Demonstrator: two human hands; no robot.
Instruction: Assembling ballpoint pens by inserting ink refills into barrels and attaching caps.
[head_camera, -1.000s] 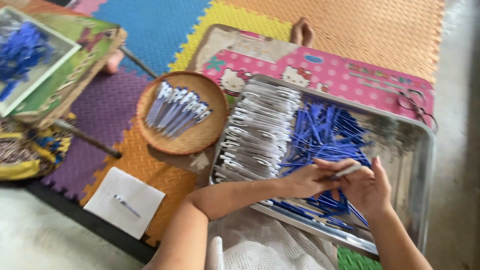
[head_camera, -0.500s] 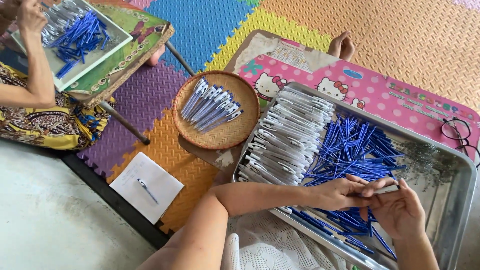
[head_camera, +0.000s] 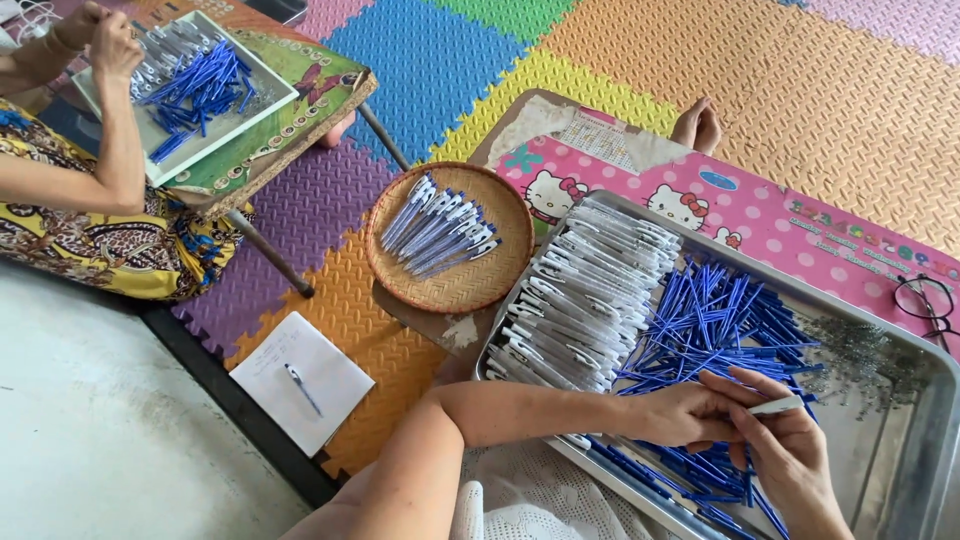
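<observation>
Over the metal tray (head_camera: 905, 470), the right hand (head_camera: 795, 455) pinches a white pen barrel (head_camera: 775, 405) at its fingertips; the left hand (head_camera: 685, 415), fingers curled, touches it, blue refills (head_camera: 720, 325) just beyond.

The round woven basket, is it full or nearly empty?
Neither: the woven basket holds one loose layer of assembled pens, and much bare weave shows around them.

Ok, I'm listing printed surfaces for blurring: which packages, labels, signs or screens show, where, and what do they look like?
Pink table top: under the metal tray, rectangular, white dots, cartoon cat faces, coloured lettering along its far right edge.
Calendar-like sheet: at that table's far left corner, pale with a printed grid.
Green board: under the other person's white tray, butterfly pictures, dotted border.
No packages or screens.
</observation>
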